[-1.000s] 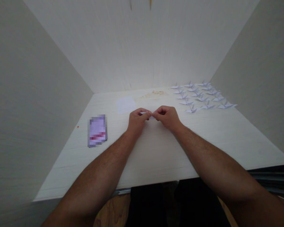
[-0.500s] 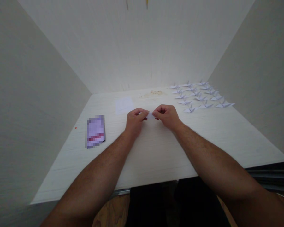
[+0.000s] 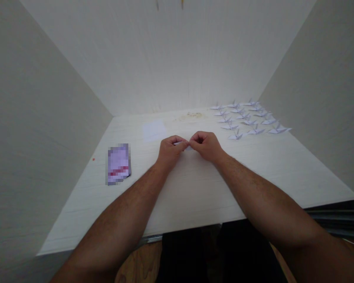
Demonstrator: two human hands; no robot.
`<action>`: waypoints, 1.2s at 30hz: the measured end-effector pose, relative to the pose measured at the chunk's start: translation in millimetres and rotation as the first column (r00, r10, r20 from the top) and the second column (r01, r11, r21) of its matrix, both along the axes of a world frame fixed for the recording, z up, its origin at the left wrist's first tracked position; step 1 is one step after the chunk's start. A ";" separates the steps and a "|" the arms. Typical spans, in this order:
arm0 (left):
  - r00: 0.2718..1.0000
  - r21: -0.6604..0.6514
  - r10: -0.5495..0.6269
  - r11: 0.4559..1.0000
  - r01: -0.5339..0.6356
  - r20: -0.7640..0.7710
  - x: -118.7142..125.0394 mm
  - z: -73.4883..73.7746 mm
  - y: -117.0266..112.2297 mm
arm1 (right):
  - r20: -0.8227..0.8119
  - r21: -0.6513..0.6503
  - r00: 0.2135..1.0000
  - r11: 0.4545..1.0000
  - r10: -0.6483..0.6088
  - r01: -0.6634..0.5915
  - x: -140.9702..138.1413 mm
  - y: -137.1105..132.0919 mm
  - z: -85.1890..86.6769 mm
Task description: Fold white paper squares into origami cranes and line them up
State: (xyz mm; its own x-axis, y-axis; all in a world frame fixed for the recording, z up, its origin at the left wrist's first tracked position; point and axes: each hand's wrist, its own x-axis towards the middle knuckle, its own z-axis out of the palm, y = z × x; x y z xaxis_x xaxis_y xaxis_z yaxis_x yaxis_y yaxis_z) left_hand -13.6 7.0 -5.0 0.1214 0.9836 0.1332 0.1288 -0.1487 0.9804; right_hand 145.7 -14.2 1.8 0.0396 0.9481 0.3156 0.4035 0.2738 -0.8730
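Note:
Between my hands, over the middle of the table, is a small folded piece of white paper point(image 3: 189, 148). My left hand point(image 3: 171, 150) pinches it with thumb and fingers from the left. From the right, my right hand point(image 3: 205, 144) pinches it too, and the two thumb tips nearly meet. Most of the paper is hidden by my fingers, so its exact folded shape does not show. To the right, several white folded paper cranes point(image 3: 255, 130) stand in rows at the back of the table.
White paper sheets point(image 3: 153, 130) lie flat behind my left hand. A purple item point(image 3: 118, 163), blurred out, rests on the left of the white table point(image 3: 194, 196). Pale walls enclose the table at the back and both sides. A small orange spot point(image 3: 93, 159) marks the left edge.
My hands have come closer together, the thumb tips now almost touching. The paper is turned, with a white edge showing between my left thumb and fingers.

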 end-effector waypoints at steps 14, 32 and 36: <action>0.980 0.006 -0.022 1.000 0.021 0.196 0.0 -6.9 4.9 | -0.097 -0.084 0.995 0.996 0.018 -0.026 0.8 1.8 3.1; 0.945 -0.030 0.016 1.000 -0.007 0.328 3.9 -5.2 7.3 | -0.137 -0.141 0.989 0.987 0.056 -0.076 7.2 5.4 1.4; 0.948 -0.029 0.014 1.000 -0.005 0.319 4.0 -7.1 7.2 | -0.158 -0.134 0.985 0.987 0.068 -0.089 6.1 4.0 2.8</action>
